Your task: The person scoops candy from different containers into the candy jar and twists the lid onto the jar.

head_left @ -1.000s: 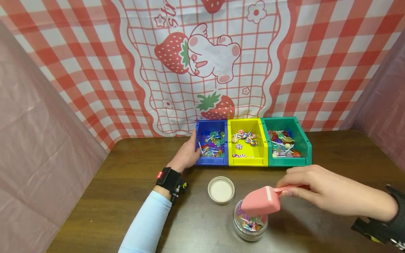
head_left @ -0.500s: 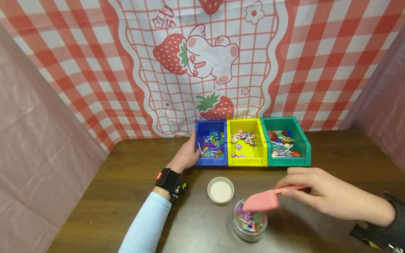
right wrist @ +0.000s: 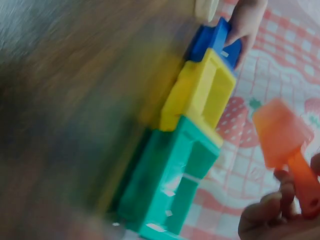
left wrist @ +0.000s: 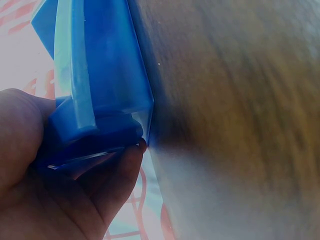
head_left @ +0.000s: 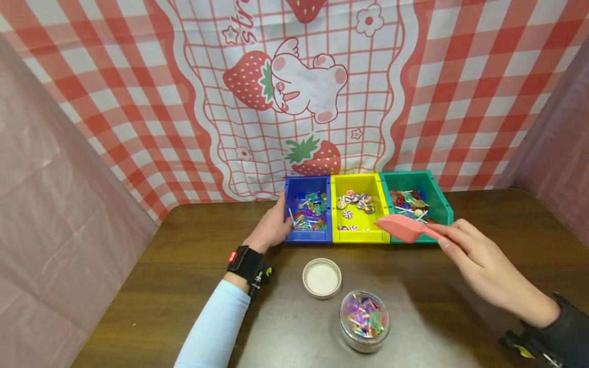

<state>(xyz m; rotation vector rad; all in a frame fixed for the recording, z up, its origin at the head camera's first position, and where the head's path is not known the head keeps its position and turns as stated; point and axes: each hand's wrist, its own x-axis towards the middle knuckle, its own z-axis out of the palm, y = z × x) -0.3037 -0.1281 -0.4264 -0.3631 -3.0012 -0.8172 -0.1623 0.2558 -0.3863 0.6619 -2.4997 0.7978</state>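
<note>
My right hand [head_left: 485, 263] grips a pink scoop [head_left: 399, 228] by its handle. The scoop's head overlaps the front walls of the yellow bin [head_left: 356, 236] and the green bin [head_left: 446, 214] in the head view. My left hand [head_left: 271, 225] holds the left side of the blue bin [head_left: 307, 236]; in the left wrist view thumb and fingers close round its wall [left wrist: 107, 60]. Small lollipops and clear, coloured candy-like pieces lie in the bins. A clear jar [head_left: 364, 343] filled with similar pieces stands open near the front.
A round white lid [head_left: 321, 278] lies on the brown table [head_left: 184, 286] behind and left of the jar. Behind the bins hangs a red checked cloth [head_left: 460, 102] with strawberries. Pink cloth [head_left: 55, 204] hangs at the sides.
My right hand has lifted the scoop from over the jar and moved it away toward the bins, uncovering the jar's mouth. The left hand has stayed at the blue bin.
</note>
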